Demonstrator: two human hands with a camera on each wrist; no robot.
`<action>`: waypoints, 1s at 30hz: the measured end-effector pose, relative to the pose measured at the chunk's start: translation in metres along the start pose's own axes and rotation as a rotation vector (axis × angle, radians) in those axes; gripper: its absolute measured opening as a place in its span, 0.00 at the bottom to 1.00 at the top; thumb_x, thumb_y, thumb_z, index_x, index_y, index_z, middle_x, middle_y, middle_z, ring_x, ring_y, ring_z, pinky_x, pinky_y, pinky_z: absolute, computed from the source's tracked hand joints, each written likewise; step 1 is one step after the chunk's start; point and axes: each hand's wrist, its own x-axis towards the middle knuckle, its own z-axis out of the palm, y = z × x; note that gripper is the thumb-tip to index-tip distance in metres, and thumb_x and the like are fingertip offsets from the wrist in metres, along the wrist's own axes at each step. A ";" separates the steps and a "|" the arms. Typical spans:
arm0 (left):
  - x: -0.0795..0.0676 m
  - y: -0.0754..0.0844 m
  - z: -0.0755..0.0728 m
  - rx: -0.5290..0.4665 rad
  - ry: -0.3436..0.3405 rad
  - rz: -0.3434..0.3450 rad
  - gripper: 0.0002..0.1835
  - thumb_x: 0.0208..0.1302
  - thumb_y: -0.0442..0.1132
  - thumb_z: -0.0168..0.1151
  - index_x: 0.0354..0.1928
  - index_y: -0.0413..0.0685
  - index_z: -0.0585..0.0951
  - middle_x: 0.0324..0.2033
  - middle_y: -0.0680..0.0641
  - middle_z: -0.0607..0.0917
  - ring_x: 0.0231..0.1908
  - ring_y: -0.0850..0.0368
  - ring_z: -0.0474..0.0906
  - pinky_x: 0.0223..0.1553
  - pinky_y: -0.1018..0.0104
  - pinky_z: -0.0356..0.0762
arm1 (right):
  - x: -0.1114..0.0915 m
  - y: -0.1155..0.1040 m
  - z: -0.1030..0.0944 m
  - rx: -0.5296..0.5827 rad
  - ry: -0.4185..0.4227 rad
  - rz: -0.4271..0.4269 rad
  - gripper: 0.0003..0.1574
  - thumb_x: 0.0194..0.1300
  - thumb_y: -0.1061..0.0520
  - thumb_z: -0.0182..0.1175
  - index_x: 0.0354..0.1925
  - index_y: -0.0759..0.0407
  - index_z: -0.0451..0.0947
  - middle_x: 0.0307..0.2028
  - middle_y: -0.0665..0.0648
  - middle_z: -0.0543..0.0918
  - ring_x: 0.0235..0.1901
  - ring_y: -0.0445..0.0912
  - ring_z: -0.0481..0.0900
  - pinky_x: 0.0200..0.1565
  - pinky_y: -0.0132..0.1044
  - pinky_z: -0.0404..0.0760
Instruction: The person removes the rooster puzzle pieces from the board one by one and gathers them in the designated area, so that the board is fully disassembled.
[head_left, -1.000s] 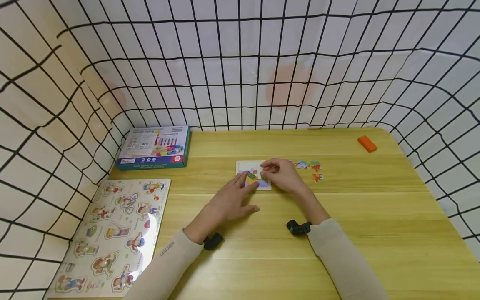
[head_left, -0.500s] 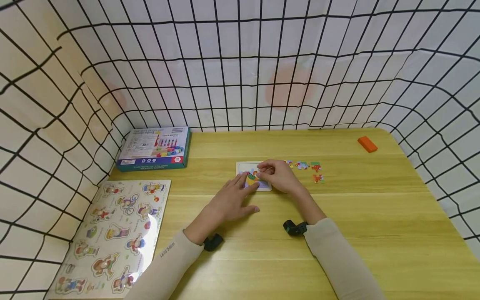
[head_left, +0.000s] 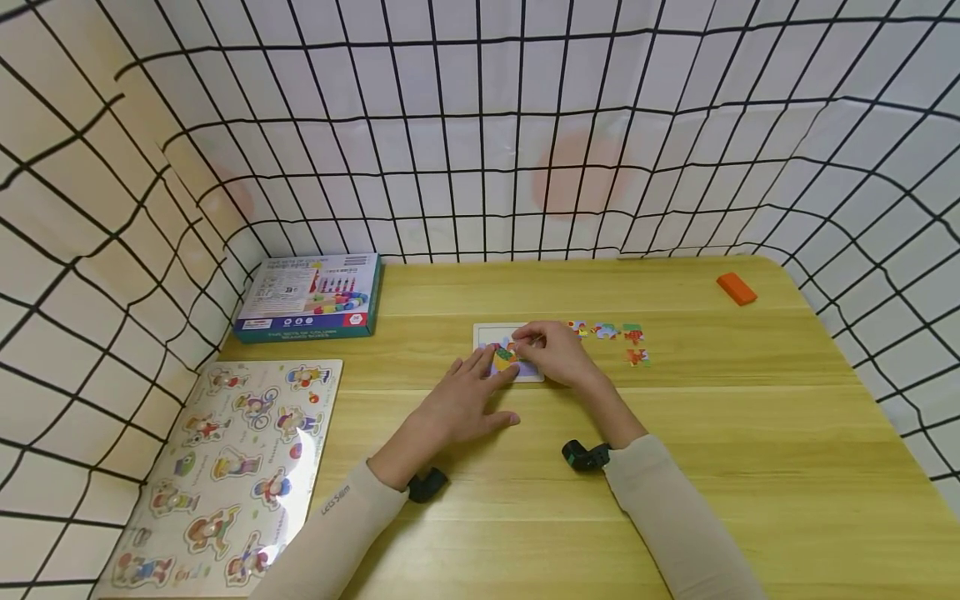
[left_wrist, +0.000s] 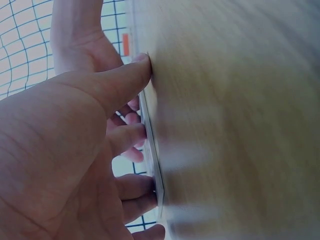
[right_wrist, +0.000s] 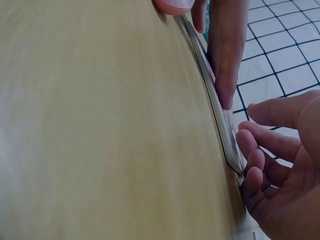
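A small framed jigsaw puzzle (head_left: 532, 375) lies at mid-table, partly filled with colourful pieces. My left hand (head_left: 461, 400) rests its outstretched fingers on the board's left and lower part; its thumb (left_wrist: 142, 62) is spread near the table. Over the board's right half, my right hand (head_left: 561, 354) pinches a small jigsaw piece between thumb and forefinger, mostly hidden by the fingers. In the right wrist view, its other fingers (right_wrist: 253, 182) curl beside the board's edge (right_wrist: 231, 159). Right of this hand lie several loose jigsaw pieces (head_left: 604, 331).
A boxed toy set (head_left: 307, 296) stands at the back left. In front of it lies a large picture board (head_left: 225, 467) with cartoon figures. An orange block (head_left: 737, 288) sits at the back right. Netting (head_left: 510, 133) over white sheeting surrounds the table's back and sides.
My right hand has shifted slightly left over the puzzle board, uncovering more of the loose pieces to its right. The left hand stays in place on the board.
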 end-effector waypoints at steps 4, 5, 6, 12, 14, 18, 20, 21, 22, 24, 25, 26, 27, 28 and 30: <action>0.000 0.000 0.000 -0.002 -0.001 0.001 0.42 0.71 0.70 0.54 0.81 0.66 0.59 0.83 0.40 0.48 0.82 0.43 0.44 0.79 0.39 0.50 | 0.000 0.000 0.001 -0.006 0.004 -0.002 0.17 0.72 0.55 0.64 0.54 0.62 0.85 0.42 0.58 0.89 0.33 0.46 0.75 0.37 0.36 0.74; 0.000 0.000 0.000 -0.003 -0.001 0.001 0.42 0.70 0.70 0.54 0.81 0.66 0.59 0.83 0.40 0.48 0.82 0.43 0.44 0.79 0.39 0.50 | 0.000 0.000 0.001 -0.011 0.004 -0.004 0.17 0.72 0.55 0.64 0.54 0.62 0.85 0.43 0.58 0.89 0.33 0.46 0.75 0.37 0.36 0.74; 0.000 0.000 0.000 -0.004 0.001 0.002 0.42 0.70 0.70 0.55 0.81 0.66 0.59 0.82 0.40 0.48 0.82 0.43 0.44 0.79 0.39 0.50 | 0.000 0.000 0.001 -0.018 0.004 -0.005 0.17 0.72 0.55 0.63 0.54 0.62 0.85 0.43 0.58 0.89 0.33 0.46 0.75 0.37 0.36 0.74; 0.000 0.000 0.000 -0.006 0.005 0.009 0.42 0.71 0.69 0.55 0.81 0.65 0.59 0.82 0.39 0.49 0.82 0.42 0.44 0.79 0.39 0.51 | -0.001 -0.002 0.003 -0.067 -0.004 0.000 0.16 0.71 0.53 0.62 0.52 0.59 0.86 0.46 0.58 0.87 0.40 0.47 0.77 0.44 0.38 0.76; -0.001 0.000 -0.001 -0.006 0.005 0.010 0.42 0.71 0.69 0.55 0.81 0.65 0.59 0.82 0.39 0.49 0.82 0.42 0.44 0.79 0.39 0.51 | -0.001 -0.003 0.004 -0.069 -0.007 0.009 0.16 0.71 0.53 0.62 0.52 0.59 0.87 0.47 0.58 0.86 0.41 0.48 0.78 0.46 0.39 0.76; -0.002 0.000 -0.001 -0.005 0.004 0.010 0.42 0.71 0.69 0.55 0.81 0.64 0.59 0.82 0.39 0.50 0.82 0.42 0.45 0.79 0.38 0.50 | -0.002 -0.002 0.004 -0.064 -0.009 0.024 0.16 0.72 0.53 0.62 0.52 0.57 0.87 0.47 0.58 0.85 0.42 0.49 0.78 0.47 0.41 0.76; -0.002 0.001 -0.002 -0.003 0.000 0.009 0.42 0.71 0.69 0.55 0.81 0.64 0.59 0.82 0.39 0.49 0.82 0.42 0.44 0.79 0.38 0.50 | -0.002 -0.002 0.004 -0.065 -0.008 0.021 0.15 0.72 0.53 0.62 0.52 0.57 0.87 0.47 0.57 0.85 0.43 0.49 0.77 0.47 0.41 0.76; -0.002 0.001 -0.002 -0.003 -0.002 0.008 0.42 0.71 0.69 0.55 0.81 0.64 0.59 0.82 0.39 0.49 0.82 0.42 0.44 0.79 0.38 0.50 | -0.001 -0.002 0.004 -0.065 -0.007 0.020 0.15 0.72 0.53 0.62 0.52 0.56 0.87 0.47 0.57 0.85 0.43 0.49 0.77 0.47 0.40 0.76; -0.002 0.001 -0.002 -0.002 -0.004 0.007 0.42 0.71 0.69 0.55 0.81 0.64 0.59 0.82 0.39 0.49 0.82 0.42 0.44 0.79 0.38 0.50 | -0.001 -0.001 0.004 -0.064 -0.005 0.018 0.15 0.72 0.52 0.62 0.51 0.56 0.86 0.47 0.57 0.85 0.42 0.49 0.77 0.47 0.40 0.75; -0.002 0.002 -0.003 -0.003 -0.006 0.004 0.42 0.71 0.69 0.55 0.81 0.64 0.59 0.82 0.39 0.49 0.82 0.42 0.44 0.79 0.37 0.49 | -0.001 -0.001 0.004 -0.059 -0.002 0.015 0.14 0.73 0.52 0.62 0.51 0.55 0.86 0.46 0.56 0.86 0.41 0.49 0.76 0.45 0.40 0.75; -0.002 0.002 -0.003 -0.003 -0.007 0.004 0.42 0.71 0.69 0.55 0.81 0.64 0.59 0.82 0.39 0.49 0.82 0.42 0.45 0.79 0.37 0.49 | -0.002 -0.001 0.004 -0.055 -0.001 0.012 0.13 0.73 0.52 0.62 0.50 0.55 0.86 0.46 0.56 0.86 0.40 0.49 0.76 0.44 0.40 0.75; -0.002 0.002 -0.003 -0.003 -0.006 0.003 0.42 0.71 0.69 0.55 0.81 0.64 0.59 0.82 0.39 0.49 0.82 0.41 0.45 0.79 0.37 0.49 | -0.002 -0.001 0.004 -0.051 0.000 0.011 0.12 0.73 0.52 0.62 0.50 0.55 0.85 0.45 0.55 0.86 0.39 0.48 0.76 0.43 0.39 0.74; -0.002 0.002 -0.003 -0.002 -0.005 0.003 0.42 0.71 0.69 0.55 0.81 0.64 0.59 0.82 0.39 0.49 0.82 0.42 0.45 0.79 0.37 0.49 | -0.002 -0.001 0.004 -0.045 0.001 0.009 0.12 0.73 0.52 0.62 0.50 0.54 0.85 0.44 0.55 0.86 0.38 0.48 0.75 0.42 0.39 0.74; -0.002 0.002 -0.003 -0.002 -0.004 0.002 0.42 0.71 0.69 0.55 0.81 0.64 0.59 0.82 0.39 0.49 0.82 0.41 0.45 0.79 0.37 0.49 | -0.002 -0.001 0.004 -0.040 0.001 0.005 0.11 0.73 0.52 0.62 0.49 0.54 0.85 0.43 0.55 0.86 0.37 0.48 0.75 0.41 0.39 0.74; -0.003 0.002 -0.003 0.000 -0.004 0.002 0.42 0.71 0.69 0.55 0.81 0.64 0.60 0.82 0.39 0.49 0.82 0.42 0.45 0.79 0.37 0.49 | -0.003 -0.002 0.004 -0.030 0.000 -0.002 0.10 0.74 0.52 0.62 0.49 0.54 0.84 0.43 0.55 0.86 0.36 0.48 0.75 0.40 0.39 0.75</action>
